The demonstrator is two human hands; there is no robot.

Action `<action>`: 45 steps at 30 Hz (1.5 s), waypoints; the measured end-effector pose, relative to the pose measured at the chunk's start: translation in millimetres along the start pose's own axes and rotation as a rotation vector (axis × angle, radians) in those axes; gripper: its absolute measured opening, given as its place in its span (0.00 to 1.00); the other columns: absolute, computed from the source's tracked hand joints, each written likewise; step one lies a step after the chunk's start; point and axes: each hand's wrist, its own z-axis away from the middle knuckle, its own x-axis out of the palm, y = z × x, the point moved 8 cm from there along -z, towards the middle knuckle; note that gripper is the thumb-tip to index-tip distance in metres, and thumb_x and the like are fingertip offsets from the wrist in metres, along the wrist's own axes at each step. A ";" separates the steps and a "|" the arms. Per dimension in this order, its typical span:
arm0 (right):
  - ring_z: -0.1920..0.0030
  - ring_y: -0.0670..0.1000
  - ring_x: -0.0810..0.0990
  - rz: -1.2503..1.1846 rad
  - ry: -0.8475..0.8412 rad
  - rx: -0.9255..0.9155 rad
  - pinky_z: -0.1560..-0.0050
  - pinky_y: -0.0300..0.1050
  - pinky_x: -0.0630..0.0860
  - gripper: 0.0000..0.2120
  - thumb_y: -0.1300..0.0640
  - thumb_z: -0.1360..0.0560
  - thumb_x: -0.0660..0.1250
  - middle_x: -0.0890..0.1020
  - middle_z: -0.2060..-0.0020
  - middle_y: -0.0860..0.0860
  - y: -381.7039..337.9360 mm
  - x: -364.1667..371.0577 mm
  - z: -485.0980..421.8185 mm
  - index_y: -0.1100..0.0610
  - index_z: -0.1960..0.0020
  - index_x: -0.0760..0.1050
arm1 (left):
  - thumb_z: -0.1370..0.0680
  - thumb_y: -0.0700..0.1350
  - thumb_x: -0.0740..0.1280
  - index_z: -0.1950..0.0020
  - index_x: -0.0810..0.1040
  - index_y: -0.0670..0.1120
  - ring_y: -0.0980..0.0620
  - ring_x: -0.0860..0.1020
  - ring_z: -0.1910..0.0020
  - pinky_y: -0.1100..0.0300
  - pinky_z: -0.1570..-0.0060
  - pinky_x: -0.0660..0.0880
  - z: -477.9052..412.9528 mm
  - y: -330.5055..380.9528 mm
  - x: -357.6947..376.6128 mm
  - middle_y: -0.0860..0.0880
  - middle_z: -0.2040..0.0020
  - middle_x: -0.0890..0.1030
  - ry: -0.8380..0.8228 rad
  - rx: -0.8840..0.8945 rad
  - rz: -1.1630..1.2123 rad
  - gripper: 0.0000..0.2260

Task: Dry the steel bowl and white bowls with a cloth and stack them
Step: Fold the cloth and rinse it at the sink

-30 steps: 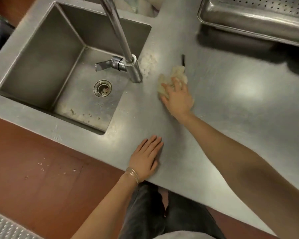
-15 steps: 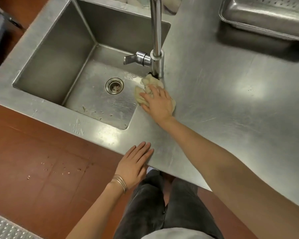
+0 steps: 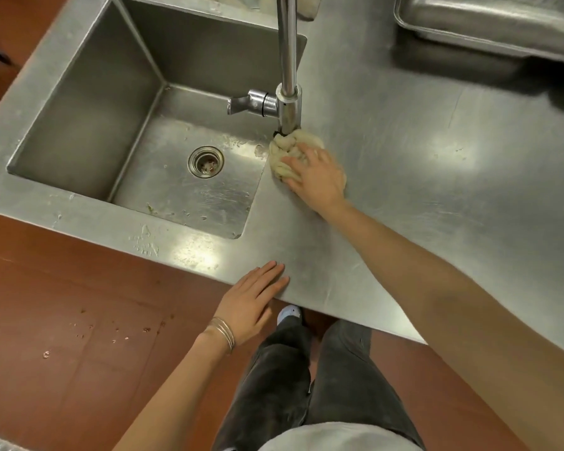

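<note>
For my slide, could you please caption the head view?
Right hand presses cloth at faucet base.

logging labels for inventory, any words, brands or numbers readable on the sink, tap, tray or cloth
None can be read.
faucet: bare metal, no visible marking.
sink: no lettering, only water marks and food bits.
steel tray: no label in view.
cloth under the right hand: plain, no tag showing.

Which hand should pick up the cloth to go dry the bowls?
Probably the right hand: it already presses on the bunched cloth by the faucet base. The left hand lies flat and empty at the counter edge, farther away. No bowls are in view.
</note>
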 end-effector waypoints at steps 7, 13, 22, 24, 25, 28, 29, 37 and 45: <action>0.43 0.57 0.75 0.007 0.100 -0.098 0.44 0.52 0.74 0.20 0.46 0.32 0.64 0.76 0.39 0.53 -28.2 19.2 185.0 0.43 0.40 0.74 | 0.25 0.45 0.54 0.33 0.70 0.40 0.47 0.65 0.31 0.54 0.30 0.57 -4.7 -37.9 -27.8 0.42 0.32 0.71 0.159 -0.266 0.040 0.22; 0.43 0.57 0.74 0.090 0.129 -0.067 0.40 0.57 0.72 0.18 0.44 0.30 0.66 0.78 0.41 0.53 64.7 5.5 128.4 0.43 0.41 0.75 | 0.26 0.45 0.54 0.31 0.69 0.42 0.48 0.63 0.30 0.53 0.30 0.56 -58.7 -8.9 -21.1 0.45 0.30 0.70 0.036 -0.082 -0.024 0.24; 0.42 0.62 0.74 0.045 0.235 0.579 0.42 0.53 0.71 0.22 0.42 0.27 0.57 0.73 0.36 0.59 169.8 -21.6 162.6 0.47 0.37 0.73 | 0.24 0.48 0.53 0.29 0.66 0.44 0.47 0.62 0.28 0.52 0.29 0.53 -131.2 42.5 1.9 0.46 0.28 0.67 -0.048 -0.014 -0.080 0.24; 0.42 0.61 0.75 0.071 0.200 0.389 0.42 0.53 0.72 0.21 0.44 0.28 0.62 0.75 0.37 0.58 142.4 -8.6 207.3 0.46 0.36 0.73 | 0.25 0.49 0.52 0.28 0.66 0.43 0.46 0.62 0.28 0.50 0.29 0.54 -150.8 59.5 10.2 0.45 0.28 0.66 -0.073 -0.006 -0.074 0.25; 0.41 0.60 0.75 0.095 0.181 0.289 0.40 0.54 0.72 0.21 0.43 0.28 0.63 0.75 0.37 0.57 137.9 -7.4 226.0 0.45 0.36 0.73 | 0.25 0.50 0.51 0.28 0.65 0.43 0.46 0.62 0.28 0.48 0.28 0.55 -160.5 69.3 14.9 0.45 0.27 0.65 -0.090 0.004 -0.071 0.26; 0.41 0.60 0.75 0.182 0.187 0.164 0.36 0.58 0.69 0.20 0.42 0.27 0.61 0.76 0.38 0.55 175.1 -16.2 257.7 0.45 0.37 0.73 | 0.25 0.51 0.51 0.27 0.64 0.44 0.45 0.60 0.27 0.45 0.28 0.57 -187.4 100.7 29.7 0.45 0.27 0.64 -0.142 0.067 -0.099 0.26; 0.41 0.61 0.75 0.197 0.204 0.222 0.36 0.59 0.68 0.20 0.42 0.28 0.61 0.76 0.38 0.55 199.7 -21.0 265.0 0.45 0.37 0.72 | 0.25 0.51 0.51 0.27 0.63 0.45 0.46 0.59 0.27 0.44 0.29 0.57 -194.7 110.4 34.3 0.45 0.26 0.63 -0.160 0.084 -0.110 0.26; 0.35 0.63 0.65 -0.086 0.210 1.258 0.43 0.54 0.71 0.25 0.42 0.26 0.58 0.62 0.29 0.57 329.7 -55.6 266.3 0.47 0.30 0.65 | 0.24 0.51 0.52 0.27 0.63 0.46 0.47 0.59 0.27 0.46 0.28 0.54 -236.3 139.0 57.1 0.46 0.27 0.64 -0.192 0.111 -0.232 0.26; 0.47 0.65 0.75 -0.002 0.154 0.813 0.55 0.54 0.77 0.22 0.46 0.29 0.60 0.74 0.38 0.62 262.2 -33.2 291.3 0.49 0.35 0.71 | 0.23 0.51 0.50 0.25 0.57 0.45 0.48 0.52 0.25 0.45 0.29 0.49 -232.2 147.3 54.8 0.47 0.25 0.58 -0.131 0.096 -0.207 0.27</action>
